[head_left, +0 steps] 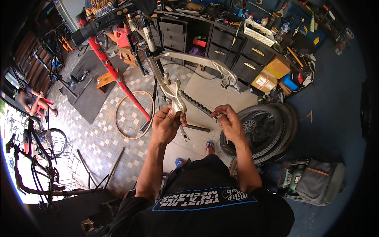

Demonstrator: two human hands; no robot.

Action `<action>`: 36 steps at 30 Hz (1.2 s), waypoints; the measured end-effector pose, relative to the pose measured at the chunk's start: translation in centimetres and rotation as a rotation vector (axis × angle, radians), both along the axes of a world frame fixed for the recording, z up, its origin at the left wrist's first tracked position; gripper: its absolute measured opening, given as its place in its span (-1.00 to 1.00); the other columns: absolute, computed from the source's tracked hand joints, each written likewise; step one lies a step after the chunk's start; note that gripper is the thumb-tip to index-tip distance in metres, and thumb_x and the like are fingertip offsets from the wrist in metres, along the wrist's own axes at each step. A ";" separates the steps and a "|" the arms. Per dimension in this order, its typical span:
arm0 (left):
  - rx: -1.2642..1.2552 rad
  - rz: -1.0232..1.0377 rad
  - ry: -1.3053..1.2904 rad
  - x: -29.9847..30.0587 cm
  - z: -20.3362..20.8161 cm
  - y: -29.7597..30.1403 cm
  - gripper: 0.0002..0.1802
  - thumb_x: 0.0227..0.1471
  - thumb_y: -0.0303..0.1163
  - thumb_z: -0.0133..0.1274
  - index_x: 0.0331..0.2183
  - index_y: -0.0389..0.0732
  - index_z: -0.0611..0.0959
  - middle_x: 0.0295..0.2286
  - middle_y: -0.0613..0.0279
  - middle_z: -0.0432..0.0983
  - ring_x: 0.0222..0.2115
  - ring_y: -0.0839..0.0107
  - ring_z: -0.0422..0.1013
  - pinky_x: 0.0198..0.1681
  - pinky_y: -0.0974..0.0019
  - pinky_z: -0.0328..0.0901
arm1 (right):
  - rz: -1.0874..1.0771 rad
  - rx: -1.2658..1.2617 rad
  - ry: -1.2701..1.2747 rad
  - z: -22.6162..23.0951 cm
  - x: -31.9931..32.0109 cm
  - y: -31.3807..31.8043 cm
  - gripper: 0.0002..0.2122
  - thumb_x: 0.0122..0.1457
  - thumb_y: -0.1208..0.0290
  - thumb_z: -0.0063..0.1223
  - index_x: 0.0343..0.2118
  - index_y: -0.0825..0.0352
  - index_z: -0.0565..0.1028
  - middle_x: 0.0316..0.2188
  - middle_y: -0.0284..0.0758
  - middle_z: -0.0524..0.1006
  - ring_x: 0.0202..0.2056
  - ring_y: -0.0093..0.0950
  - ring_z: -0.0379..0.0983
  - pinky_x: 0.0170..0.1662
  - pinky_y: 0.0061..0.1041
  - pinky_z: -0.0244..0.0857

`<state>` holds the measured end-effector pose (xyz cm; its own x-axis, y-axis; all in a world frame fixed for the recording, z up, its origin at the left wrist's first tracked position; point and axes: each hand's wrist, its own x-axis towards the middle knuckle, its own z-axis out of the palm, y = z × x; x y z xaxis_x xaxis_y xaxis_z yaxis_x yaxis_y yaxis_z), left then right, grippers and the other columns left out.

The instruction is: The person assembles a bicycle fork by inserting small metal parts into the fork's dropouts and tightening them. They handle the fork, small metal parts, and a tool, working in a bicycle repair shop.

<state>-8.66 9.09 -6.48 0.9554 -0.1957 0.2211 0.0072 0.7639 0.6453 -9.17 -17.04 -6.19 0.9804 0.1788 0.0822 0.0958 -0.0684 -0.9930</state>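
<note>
A silver bicycle frame [170,90] hangs in front of me, with a rear shock [149,37] on its upper part. My left hand [166,125] is closed around the frame's lower end, thumb and fingers on the metal. A dark ribbed strip [193,103] slants from the frame towards my right hand [229,124]. The right fingers are pinched together beside the strip's lower end; whatever small thing they hold is too small to make out. Below the left hand hangs a small forked metal end [184,136].
A red stand post [114,71] rises at the left, near a tan hoop [117,125] on the tiles. Stacked wheels [256,130] lie to the right. Black drawers [225,43] and a cluttered bench line the back. Another person [31,98] sits far left; a grey bag [319,181] stands right.
</note>
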 end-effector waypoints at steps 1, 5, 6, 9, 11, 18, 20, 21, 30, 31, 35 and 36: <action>0.001 0.004 0.025 -0.1 0.3 0.1 -0.72 0.37 -0.35 -0.04 -0.08 -0.40 0.55 -0.34 0.06 0.52 -0.34 0.30 0.49 -0.25 0.22 0.47 | -0.031 0.023 0.033 0.7 0.0 -0.2 -0.79 0.34 0.63 -0.16 -0.01 0.37 0.41 -0.21 -0.34 0.62 -0.45 -0.77 0.26 -0.35 -0.72 0.23; -0.059 -0.024 0.021 0.1 0.5 0.4 -0.73 0.36 -0.36 -0.03 -0.09 -0.40 0.54 -0.34 0.08 0.51 -0.33 0.30 0.49 -0.25 0.22 0.48 | -0.130 0.154 0.039 0.4 0.7 -0.9 -0.80 0.35 0.62 -0.11 0.00 0.39 0.44 -0.20 -0.28 0.66 -0.56 -0.83 0.15 -0.48 -0.77 0.13; -0.068 -0.030 0.026 0.1 0.7 0.4 -0.73 0.36 -0.36 -0.03 -0.10 -0.40 0.54 -0.34 0.09 0.51 -0.32 0.30 0.48 -0.25 0.22 0.48 | -0.146 0.170 0.055 0.4 0.8 -1.3 -0.80 0.35 0.62 -0.10 -0.01 0.40 0.45 -0.20 -0.28 0.66 -0.56 -0.83 0.15 -0.48 -0.77 0.13; -0.059 -0.031 0.018 0.2 1.1 0.4 -0.74 0.36 -0.36 -0.03 -0.11 -0.39 0.55 -0.33 0.08 0.51 -0.32 0.30 0.48 -0.25 0.22 0.49 | -0.187 0.205 0.032 0.5 1.0 -1.8 -0.85 0.35 0.50 0.08 -0.08 0.40 0.51 -0.25 -0.27 0.66 -0.56 -0.83 0.18 -0.49 -0.76 0.12; -0.030 -0.025 0.006 0.3 1.2 0.4 -0.74 0.35 -0.36 -0.02 -0.11 -0.39 0.55 -0.32 0.07 0.51 -0.32 0.30 0.48 -0.25 0.21 0.50 | -0.229 0.182 -0.008 0.6 1.3 -1.8 -0.87 0.33 0.51 0.11 -0.12 0.39 0.54 -0.29 -0.33 0.65 -0.52 -0.83 0.24 -0.45 -0.76 0.15; 0.061 -0.001 -0.021 0.4 1.3 1.1 -0.74 0.34 -0.39 -0.01 -0.08 -0.41 0.55 -0.30 0.02 0.53 -0.32 0.28 0.50 -0.26 0.20 0.50 | -0.366 0.079 -0.223 0.8 2.7 1.2 -0.92 0.24 0.57 0.19 -0.23 0.36 0.60 -0.61 -0.66 0.26 -0.55 -0.83 0.07 -0.48 -0.73 -0.04; 0.060 0.005 -0.037 0.5 1.6 1.1 -0.74 0.34 -0.40 -0.01 -0.08 -0.41 0.55 -0.30 0.02 0.53 -0.33 0.29 0.50 -0.26 0.19 0.50 | -0.435 0.054 -0.275 1.7 2.9 2.3 -0.93 0.23 0.56 0.20 -0.24 0.36 0.59 -0.61 -0.66 0.25 -0.56 -0.83 0.05 -0.49 -0.72 -0.05; 0.066 0.005 -0.035 0.5 1.6 1.1 -0.74 0.34 -0.40 -0.01 -0.08 -0.41 0.55 -0.30 0.02 0.53 -0.33 0.29 0.50 -0.26 0.19 0.50 | -0.486 -0.009 -0.320 2.1 3.2 2.7 -0.94 0.20 0.57 0.22 -0.28 0.36 0.58 -0.59 -0.61 0.34 -0.58 -0.81 0.05 -0.53 -0.70 -0.03; 0.075 -0.026 -0.015 0.4 1.4 1.0 -0.76 0.34 -0.39 0.00 -0.12 -0.40 0.55 -0.30 0.02 0.52 -0.33 0.31 0.51 -0.29 0.21 0.52 | -0.777 -0.441 -0.580 2.0 5.4 4.0 -0.86 0.12 0.51 0.22 -0.34 0.35 0.45 -0.49 -0.30 0.55 -0.60 -0.41 0.38 -0.50 -0.41 0.30; 0.084 -0.026 -0.009 0.3 1.4 1.0 -0.76 0.34 -0.39 0.00 -0.12 -0.40 0.55 -0.29 0.02 0.52 -0.33 0.31 0.51 -0.29 0.21 0.52 | -0.801 -0.474 -0.585 1.9 5.5 4.0 -0.85 0.12 0.50 0.21 -0.34 0.34 0.44 -0.49 -0.28 0.55 -0.59 -0.35 0.45 -0.48 -0.37 0.34; 0.097 -0.038 -0.002 0.3 1.2 1.0 -0.77 0.35 -0.39 -0.01 -0.12 -0.39 0.54 -0.29 0.02 0.51 -0.34 0.32 0.51 -0.28 0.21 0.53 | -0.841 -0.559 -0.656 1.9 5.7 4.2 -0.84 0.12 0.49 0.20 -0.32 0.33 0.41 -0.49 -0.24 0.55 -0.51 -0.21 0.55 -0.44 -0.29 0.42; 0.101 -0.041 -0.001 0.3 1.1 1.1 -0.77 0.35 -0.39 -0.01 -0.12 -0.39 0.54 -0.29 0.03 0.51 -0.34 0.32 0.51 -0.28 0.22 0.53 | -0.846 -0.563 -0.677 1.7 5.8 4.2 -0.83 0.12 0.48 0.20 -0.32 0.33 0.41 -0.48 -0.24 0.55 -0.50 -0.20 0.55 -0.43 -0.28 0.43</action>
<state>-8.37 10.14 -5.36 0.9461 -0.2557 0.1989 0.0364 0.6941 0.7189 -3.41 -12.83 -4.53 0.5936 -0.3195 0.7386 0.2995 -0.7642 -0.5712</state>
